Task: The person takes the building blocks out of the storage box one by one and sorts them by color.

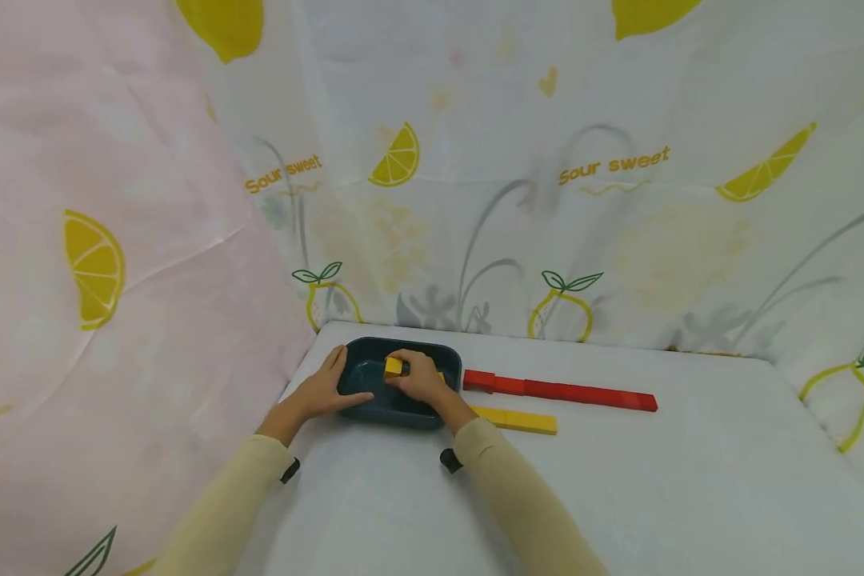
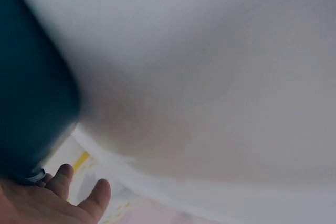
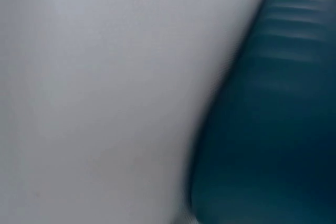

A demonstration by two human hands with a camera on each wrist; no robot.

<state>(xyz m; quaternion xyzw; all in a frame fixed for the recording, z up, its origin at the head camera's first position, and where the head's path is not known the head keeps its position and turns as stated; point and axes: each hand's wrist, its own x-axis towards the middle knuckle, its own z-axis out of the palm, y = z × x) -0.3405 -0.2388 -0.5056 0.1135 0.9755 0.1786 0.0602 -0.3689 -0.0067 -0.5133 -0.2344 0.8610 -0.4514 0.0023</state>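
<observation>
A dark teal rectangular basin (image 1: 363,411) stands on the white table. My left hand (image 1: 322,390) lies along its left end, fingers stretched at the side and thumb reaching over the front rim. The left wrist view shows some of those fingers (image 2: 97,198) beside the basin wall. Over the inside of the basin, my right hand (image 1: 419,378) grips a yellow block (image 1: 393,367), which sticks out to the left of the fingers. More yellow shows at the right side of this hand, partly hidden by it. In the right wrist view, only the basin's outer wall (image 3: 262,129) shows, no fingers.
Right of the basin, red blocks (image 1: 576,392) lie end to end in a long row. A shorter yellow row (image 1: 522,420) lies in front of them, its left end hidden by the right arm. Lemon-patterned cloth (image 1: 475,200) hangs behind the table and at its sides.
</observation>
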